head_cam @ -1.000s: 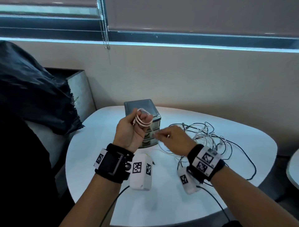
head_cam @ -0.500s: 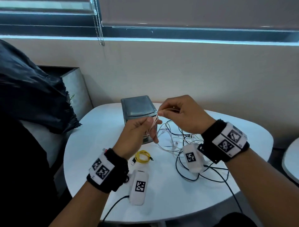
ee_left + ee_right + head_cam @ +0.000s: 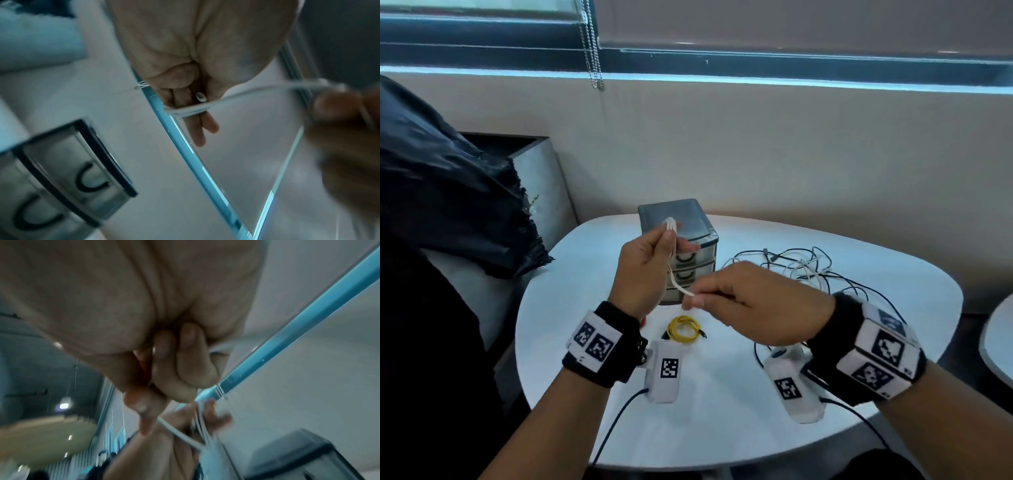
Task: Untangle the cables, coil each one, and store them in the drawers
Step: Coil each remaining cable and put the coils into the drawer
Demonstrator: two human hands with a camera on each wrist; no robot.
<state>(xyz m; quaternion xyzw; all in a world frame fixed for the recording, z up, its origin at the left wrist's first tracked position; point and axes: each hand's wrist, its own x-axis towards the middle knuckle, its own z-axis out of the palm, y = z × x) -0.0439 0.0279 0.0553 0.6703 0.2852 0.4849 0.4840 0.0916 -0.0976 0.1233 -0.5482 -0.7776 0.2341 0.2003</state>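
Note:
A thin white cable (image 3: 675,278) is wound in loops round two fingers of my left hand (image 3: 654,260), raised in front of the grey drawer unit (image 3: 681,240). The left wrist view shows the loops (image 3: 185,111) round those two fingers. My right hand (image 3: 726,298) pinches the cable's free end between thumb and forefinger, just below and right of the left hand; the right wrist view shows that strand (image 3: 179,433) running to the loops. A coiled yellow cable (image 3: 683,329) lies on the white table (image 3: 722,428) below my hands. A tangle of black and white cables (image 3: 808,270) lies to the right.
The drawer unit has three shut drawers with dark handles (image 3: 90,180). A black plastic bag (image 3: 448,192) covers a grey bin at the left. A wall and window sill run behind the table. Another table's edge (image 3: 996,342) shows at the far right.
My right hand has come down from above the left hand to below and right of it, carrying the white cable's end round the left fingers. The left hand has risen a little.

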